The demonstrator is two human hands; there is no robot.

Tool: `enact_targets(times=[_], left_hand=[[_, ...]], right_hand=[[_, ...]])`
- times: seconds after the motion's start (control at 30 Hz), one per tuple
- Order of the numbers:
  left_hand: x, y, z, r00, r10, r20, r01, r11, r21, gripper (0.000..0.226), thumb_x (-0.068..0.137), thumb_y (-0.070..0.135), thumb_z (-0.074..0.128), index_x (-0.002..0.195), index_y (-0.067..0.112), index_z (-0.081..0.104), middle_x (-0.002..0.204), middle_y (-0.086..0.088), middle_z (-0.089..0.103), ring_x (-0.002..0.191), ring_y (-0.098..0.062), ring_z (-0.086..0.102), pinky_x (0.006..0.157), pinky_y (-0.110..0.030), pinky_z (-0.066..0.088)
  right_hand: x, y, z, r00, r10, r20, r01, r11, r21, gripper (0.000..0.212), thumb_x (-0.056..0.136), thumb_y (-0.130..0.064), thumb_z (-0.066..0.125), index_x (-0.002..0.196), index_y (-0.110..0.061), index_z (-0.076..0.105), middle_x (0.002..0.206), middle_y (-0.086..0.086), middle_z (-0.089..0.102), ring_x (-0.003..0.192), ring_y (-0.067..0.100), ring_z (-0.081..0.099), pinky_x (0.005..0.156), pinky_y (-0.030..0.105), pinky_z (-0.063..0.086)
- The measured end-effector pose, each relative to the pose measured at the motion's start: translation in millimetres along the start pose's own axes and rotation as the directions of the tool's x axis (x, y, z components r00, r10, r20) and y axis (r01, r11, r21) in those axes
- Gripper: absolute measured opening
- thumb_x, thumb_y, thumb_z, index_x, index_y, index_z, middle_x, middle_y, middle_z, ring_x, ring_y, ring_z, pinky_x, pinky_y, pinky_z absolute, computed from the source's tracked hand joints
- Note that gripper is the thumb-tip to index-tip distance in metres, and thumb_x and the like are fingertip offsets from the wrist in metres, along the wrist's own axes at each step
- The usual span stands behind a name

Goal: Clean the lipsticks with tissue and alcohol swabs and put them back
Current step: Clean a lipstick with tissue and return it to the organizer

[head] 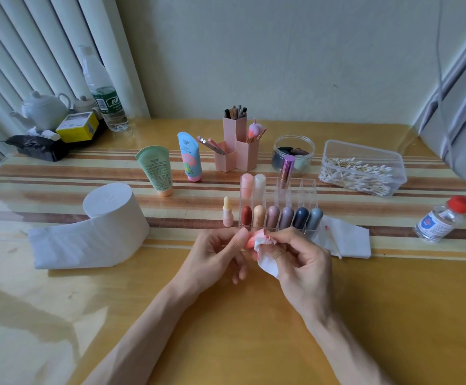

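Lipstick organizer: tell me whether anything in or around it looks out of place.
One uncapped pale lipstick stands on the table just left of the clear organizer, outside its slots. In the back row, the purple tube leans rather than standing straight.

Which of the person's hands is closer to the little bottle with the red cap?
Right. The right hand, holding a stained tissue, lies left of the bottle; the left hand lies farther left still.
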State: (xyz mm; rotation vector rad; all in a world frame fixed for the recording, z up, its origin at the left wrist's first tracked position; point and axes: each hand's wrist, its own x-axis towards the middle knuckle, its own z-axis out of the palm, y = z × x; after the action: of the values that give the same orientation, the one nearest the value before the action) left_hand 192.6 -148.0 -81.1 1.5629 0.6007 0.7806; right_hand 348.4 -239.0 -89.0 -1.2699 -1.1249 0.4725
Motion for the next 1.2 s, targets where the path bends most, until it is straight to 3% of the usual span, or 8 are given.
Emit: enact_targets(times=[0.2,0.3,0.53,0.77,0.9,1.03,1.13,1.2], left_hand=[[1.3,-8.0,-7.0,0.991,0.113,-0.073,-0.105,0.989,0.103,0.022,0.094,0.025,0.077,0.111,0.012,0.079,0.086,-0.006,0.078,0.067,-0.025,0.072,0.069,-0.040,0.061],[1.7,-8.7,-5.1,0.974,0.196,-0.113,-0.181,0.974,0.135,0.023,0.085,0.018,0.083,0.107,0.010,0.079,0.099,-0.007,0.078,0.089,-0.026,0.076,0.081,-0.045,0.063],[2.2,-9.0,-4.0,0.933,0.337,-0.126,-0.293,0.915,0.276,0.019,0.080,0.016,0.086,0.098,0.018,0.080,0.096,0.005,0.075,0.093,-0.022,0.075,0.081,-0.041,0.064],[1.8,-6.7,-3.3,0.929,0.346,-0.133,-0.306,0.919,0.249,0.023,0.079,0.013,0.087,0.100,0.019,0.081,0.097,0.001,0.075,0.094,-0.023,0.075,0.083,-0.037,0.063],[1.2,-8.3,-8.0,0.958,0.256,-0.133,-0.250,0.967,0.057,0.023,0.080,0.005,0.084,0.101,0.003,0.079,0.102,-0.008,0.078,0.096,-0.031,0.076,0.087,-0.039,0.062],[1.5,-2.7,-11.1,0.977,0.179,-0.114,-0.197,0.966,-0.168,0.036,0.082,0.023,0.083,0.113,0.006,0.077,0.103,-0.019,0.078,0.084,-0.037,0.077,0.074,-0.039,0.063],[1.9,-2.8,-13.0,0.979,0.175,-0.102,-0.192,0.962,-0.195,0.035,0.084,0.024,0.081,0.112,0.003,0.075,0.101,-0.020,0.077,0.081,-0.036,0.077,0.066,-0.035,0.062],[0.8,-2.7,-15.7,0.983,0.159,-0.095,-0.174,0.968,-0.180,0.027,0.085,0.016,0.078,0.107,0.000,0.075,0.098,-0.019,0.078,0.081,-0.034,0.077,0.063,-0.033,0.061]], right_hand=[[-1.0,-4.2,1.2,0.996,0.090,0.002,-0.090,0.996,0.026,0.003,0.092,-0.033,0.076,0.090,-0.034,0.079,0.085,-0.006,0.078,0.082,0.011,0.074,0.075,0.020,0.054],[-1.9,-7.0,2.5,0.989,0.148,0.003,-0.148,0.988,0.045,0.009,0.090,-0.039,0.078,0.087,-0.031,0.080,0.078,-0.003,0.077,0.071,0.009,0.070,0.065,0.019,0.051],[0.0,-12.9,0.7,0.941,0.335,0.039,-0.336,0.926,0.173,0.018,0.086,-0.031,0.076,0.085,-0.014,0.082,0.075,0.006,0.078,0.070,0.013,0.072,0.058,0.020,0.053],[3.8,-11.1,-2.2,0.856,0.508,0.099,-0.504,0.774,0.383,0.026,0.084,-0.031,0.079,0.092,-0.006,0.082,0.063,0.009,0.060,0.048,0.014,0.048,0.043,0.023,0.031],[10.6,-14.8,-10.7,0.837,0.547,0.023,-0.491,0.731,0.474,0.026,0.079,-0.030,0.080,0.096,-0.011,0.085,0.081,0.006,0.073,0.057,0.009,0.056,0.051,0.019,0.043],[11.6,-17.3,-12.3,0.886,0.464,-0.017,-0.425,0.826,0.370,0.016,0.094,-0.011,0.076,0.086,0.002,0.079,0.077,0.006,0.077,0.072,0.013,0.074,0.062,0.026,0.059],[7.9,-9.2,-12.1,0.960,0.277,0.031,-0.277,0.961,-0.011,0.031,0.097,-0.026,0.074,0.070,-0.010,0.075,0.066,0.005,0.073,0.070,0.021,0.075,0.067,0.053,0.063],[4.9,-3.4,-13.0,0.973,0.200,0.118,-0.176,0.967,-0.186,0.037,0.099,-0.025,0.069,0.062,-0.021,0.072,0.067,-0.004,0.074,0.072,0.019,0.076,0.069,0.054,0.062]])
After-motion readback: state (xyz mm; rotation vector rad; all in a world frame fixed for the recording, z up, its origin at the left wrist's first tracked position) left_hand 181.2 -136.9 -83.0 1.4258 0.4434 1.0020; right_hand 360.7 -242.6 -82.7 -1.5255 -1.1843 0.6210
